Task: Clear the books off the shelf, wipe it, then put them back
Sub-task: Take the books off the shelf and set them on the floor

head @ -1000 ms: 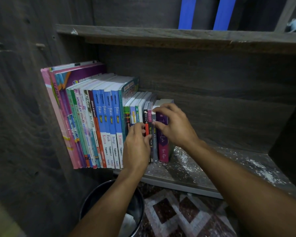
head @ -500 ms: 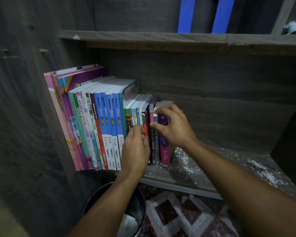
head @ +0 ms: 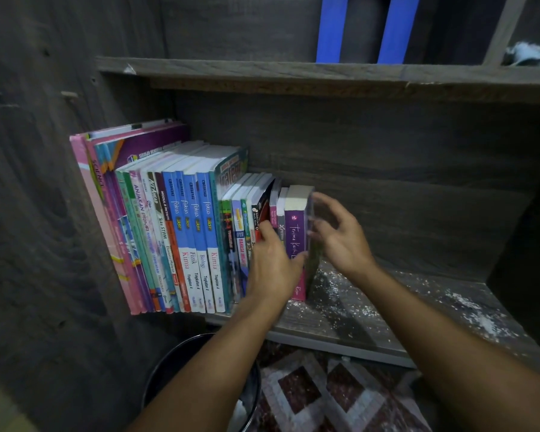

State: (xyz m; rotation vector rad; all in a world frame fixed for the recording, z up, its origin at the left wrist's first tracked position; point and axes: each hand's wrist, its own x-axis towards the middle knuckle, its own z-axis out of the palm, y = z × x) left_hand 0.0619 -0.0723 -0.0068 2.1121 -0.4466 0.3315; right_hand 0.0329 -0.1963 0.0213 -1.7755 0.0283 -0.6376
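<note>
A row of upright books (head: pixel 181 232) fills the left half of the shelf (head: pixel 387 319), from tall pink and purple ones by the left wall to small paperbacks. The purple book (head: pixel 294 226) stands at the right end of the row. My left hand (head: pixel 272 269) rests against the spines of the small paperbacks, its thumb lying across the purple book's spine. Just right of that book, my right hand (head: pixel 340 238) is blurred, fingers spread loosely beside the cover. I cannot tell whether they touch it.
White dust and flecks cover the bare right half of the shelf board. An upper shelf (head: pixel 293 73) carries two blue strips (head: pixel 331 26) and a pale cloth (head: pixel 527 54). A black bin (head: pixel 181 369) and a patterned mat (head: pixel 331 397) lie on the floor below.
My right hand has let go of the purple book's top and moved to its right side, fingers opening. My left hand has slid slightly right along the spines.
</note>
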